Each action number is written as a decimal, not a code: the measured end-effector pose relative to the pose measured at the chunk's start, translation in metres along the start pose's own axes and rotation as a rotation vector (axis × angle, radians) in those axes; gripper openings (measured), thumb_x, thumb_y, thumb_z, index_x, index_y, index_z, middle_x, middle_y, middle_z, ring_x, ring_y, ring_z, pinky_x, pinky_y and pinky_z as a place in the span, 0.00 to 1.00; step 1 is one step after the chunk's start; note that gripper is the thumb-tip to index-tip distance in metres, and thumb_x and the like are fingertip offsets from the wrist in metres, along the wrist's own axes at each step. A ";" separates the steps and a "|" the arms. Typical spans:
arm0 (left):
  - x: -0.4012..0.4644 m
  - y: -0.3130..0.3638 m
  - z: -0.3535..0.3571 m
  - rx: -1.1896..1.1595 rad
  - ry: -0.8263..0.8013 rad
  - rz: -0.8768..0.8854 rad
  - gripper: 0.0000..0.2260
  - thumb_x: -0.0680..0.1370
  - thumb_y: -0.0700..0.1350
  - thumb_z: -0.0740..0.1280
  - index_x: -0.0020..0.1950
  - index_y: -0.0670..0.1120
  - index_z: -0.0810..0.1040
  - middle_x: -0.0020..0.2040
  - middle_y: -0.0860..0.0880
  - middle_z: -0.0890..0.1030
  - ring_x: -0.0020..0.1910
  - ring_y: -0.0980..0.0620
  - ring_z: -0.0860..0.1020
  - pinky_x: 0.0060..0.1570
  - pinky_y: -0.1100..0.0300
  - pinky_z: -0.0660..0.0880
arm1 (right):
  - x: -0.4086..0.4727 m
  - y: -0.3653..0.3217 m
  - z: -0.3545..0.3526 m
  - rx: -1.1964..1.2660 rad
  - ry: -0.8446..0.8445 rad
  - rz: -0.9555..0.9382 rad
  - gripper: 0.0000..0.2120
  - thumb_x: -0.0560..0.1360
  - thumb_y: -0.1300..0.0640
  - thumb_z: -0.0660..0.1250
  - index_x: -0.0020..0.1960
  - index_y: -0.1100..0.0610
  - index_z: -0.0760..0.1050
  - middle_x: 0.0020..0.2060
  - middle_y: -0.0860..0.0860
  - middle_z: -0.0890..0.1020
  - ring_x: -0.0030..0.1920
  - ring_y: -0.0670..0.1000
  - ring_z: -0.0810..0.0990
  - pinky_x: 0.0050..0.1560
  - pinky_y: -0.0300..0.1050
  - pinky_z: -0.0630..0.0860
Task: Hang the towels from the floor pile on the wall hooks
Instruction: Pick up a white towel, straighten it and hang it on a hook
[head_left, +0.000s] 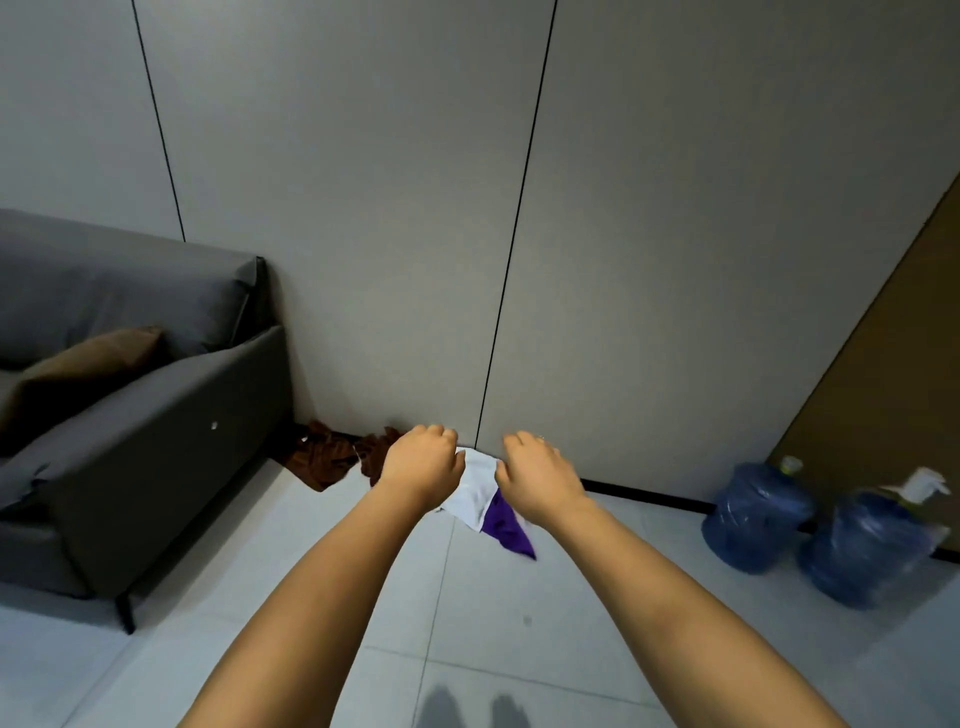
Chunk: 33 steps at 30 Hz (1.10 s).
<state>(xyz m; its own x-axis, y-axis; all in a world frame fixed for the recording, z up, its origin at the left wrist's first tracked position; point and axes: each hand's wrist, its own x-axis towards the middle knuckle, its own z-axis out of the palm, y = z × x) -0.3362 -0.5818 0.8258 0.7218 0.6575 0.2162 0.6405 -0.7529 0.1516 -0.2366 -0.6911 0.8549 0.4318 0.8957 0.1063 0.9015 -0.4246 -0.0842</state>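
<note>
Evidently the pickup step: both hands, left (422, 462) and right (540, 475), gripped a white towel (475, 491) above the pile (332, 457). Next likely needed lifting toward hooks, unseen.

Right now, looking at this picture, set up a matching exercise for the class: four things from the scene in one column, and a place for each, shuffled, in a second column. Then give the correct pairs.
Column 1
1. white towel
2. brown towel
3. brown cushion
4. water jugs

Column 2
A. on the grey sofa
B. on the floor by the wall, far right
C. between the left hand and right hand
D. on the floor at the sofa's end, against the wall

Pairs: 1-C, 2-D, 3-A, 4-B
</note>
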 end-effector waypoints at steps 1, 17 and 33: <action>0.013 -0.007 0.001 0.000 0.006 -0.006 0.15 0.81 0.49 0.54 0.59 0.41 0.73 0.59 0.44 0.76 0.59 0.45 0.72 0.51 0.56 0.68 | 0.013 -0.002 0.001 0.003 0.007 -0.012 0.14 0.80 0.56 0.53 0.60 0.61 0.69 0.60 0.56 0.73 0.60 0.56 0.71 0.57 0.45 0.66; 0.246 -0.087 0.116 0.117 -0.057 -0.005 0.15 0.81 0.48 0.54 0.60 0.43 0.73 0.59 0.46 0.76 0.59 0.45 0.73 0.56 0.56 0.68 | 0.280 0.050 0.103 0.031 -0.052 -0.102 0.15 0.80 0.56 0.53 0.63 0.60 0.68 0.61 0.55 0.73 0.61 0.56 0.71 0.58 0.44 0.66; 0.487 -0.149 0.365 0.081 -0.021 0.089 0.09 0.69 0.45 0.61 0.32 0.43 0.77 0.32 0.47 0.79 0.33 0.46 0.79 0.35 0.63 0.74 | 0.549 0.194 0.336 0.155 0.087 -0.101 0.12 0.65 0.67 0.73 0.47 0.66 0.78 0.43 0.59 0.82 0.43 0.59 0.82 0.41 0.49 0.79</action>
<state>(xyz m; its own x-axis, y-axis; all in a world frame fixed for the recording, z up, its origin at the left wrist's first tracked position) 0.0156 -0.1381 0.5569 0.7812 0.5896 0.2053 0.5924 -0.8038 0.0544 0.1653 -0.2369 0.5640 0.3462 0.9152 0.2062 0.9279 -0.3016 -0.2192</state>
